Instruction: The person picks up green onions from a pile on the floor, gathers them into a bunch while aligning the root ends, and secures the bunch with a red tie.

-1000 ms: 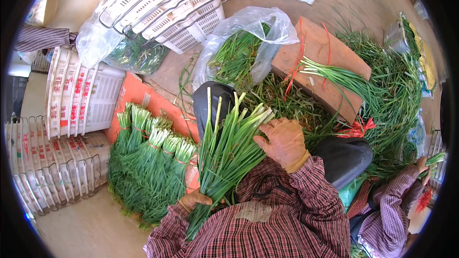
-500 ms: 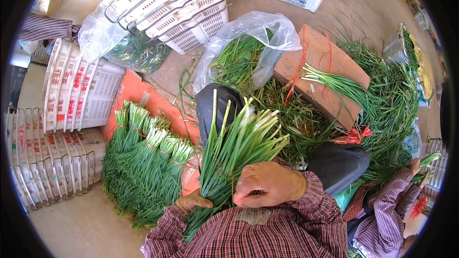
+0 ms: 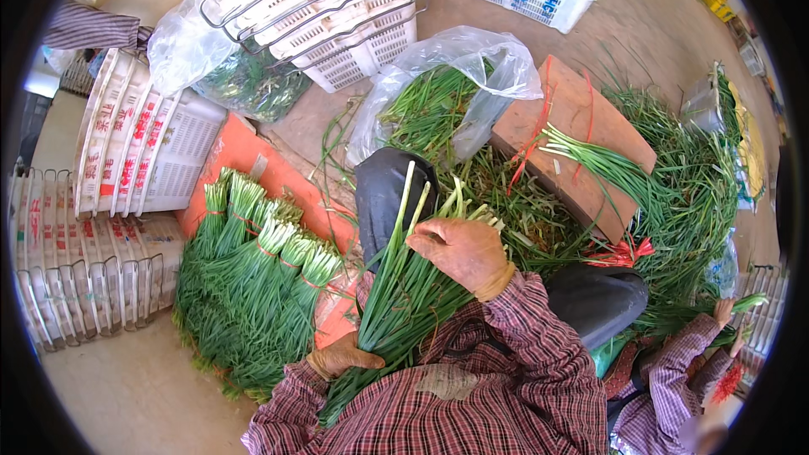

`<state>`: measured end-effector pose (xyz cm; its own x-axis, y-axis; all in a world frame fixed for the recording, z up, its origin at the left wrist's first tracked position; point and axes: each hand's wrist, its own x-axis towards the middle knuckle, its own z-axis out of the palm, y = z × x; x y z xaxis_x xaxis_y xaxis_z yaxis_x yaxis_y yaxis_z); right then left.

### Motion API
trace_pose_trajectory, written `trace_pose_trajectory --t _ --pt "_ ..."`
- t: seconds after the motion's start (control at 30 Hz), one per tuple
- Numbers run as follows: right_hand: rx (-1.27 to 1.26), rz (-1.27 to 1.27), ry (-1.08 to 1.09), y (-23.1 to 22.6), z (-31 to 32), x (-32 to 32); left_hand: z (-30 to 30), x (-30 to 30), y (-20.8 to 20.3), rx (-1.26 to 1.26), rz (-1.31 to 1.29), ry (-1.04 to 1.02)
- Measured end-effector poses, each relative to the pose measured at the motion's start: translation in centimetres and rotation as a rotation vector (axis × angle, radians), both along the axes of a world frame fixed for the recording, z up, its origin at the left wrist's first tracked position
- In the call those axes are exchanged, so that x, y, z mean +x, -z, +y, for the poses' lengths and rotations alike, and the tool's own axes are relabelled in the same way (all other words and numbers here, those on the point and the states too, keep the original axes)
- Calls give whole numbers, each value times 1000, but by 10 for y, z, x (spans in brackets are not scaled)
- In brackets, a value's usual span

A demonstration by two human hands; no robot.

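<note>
My left hand (image 3: 344, 357), closed, grips the lower leafy part of a bunch of garlic chives (image 3: 409, 295) in front of my body. The bunch's pale stem ends point up and away from me. Higher up, my right hand (image 3: 466, 254) is over the stems with its fingers bent and pinched at a few stalks; part of the bunch is hidden behind it. To the left, several tied bundles of garlic chives (image 3: 253, 295) lie side by side, red bands round their pale ends, on an orange board (image 3: 257, 160).
A brown block (image 3: 581, 135) with red ties and loose chives lies ahead right, beside a large pile of chives (image 3: 691, 168). An open plastic bag (image 3: 506, 76) holds greens. White crates (image 3: 177, 152) stack left and ahead. A co-worker's arm (image 3: 687, 354) shows at right.
My right hand has moved up and away from my body, from the lower leaves to the stem ends. My left hand keeps its grip. The view has shifted slightly.
</note>
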<state>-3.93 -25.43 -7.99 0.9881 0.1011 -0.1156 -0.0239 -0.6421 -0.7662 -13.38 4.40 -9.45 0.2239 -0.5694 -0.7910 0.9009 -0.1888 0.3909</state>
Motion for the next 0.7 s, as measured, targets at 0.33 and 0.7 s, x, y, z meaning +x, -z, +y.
trace_pose_trajectory --t 0.33,0.7 --pt "16 3 169 26 2 1 9 -4 7 6 -11 52" --pt "-167 -457 285 31 -29 29 7 2 2 -41 -19 52"
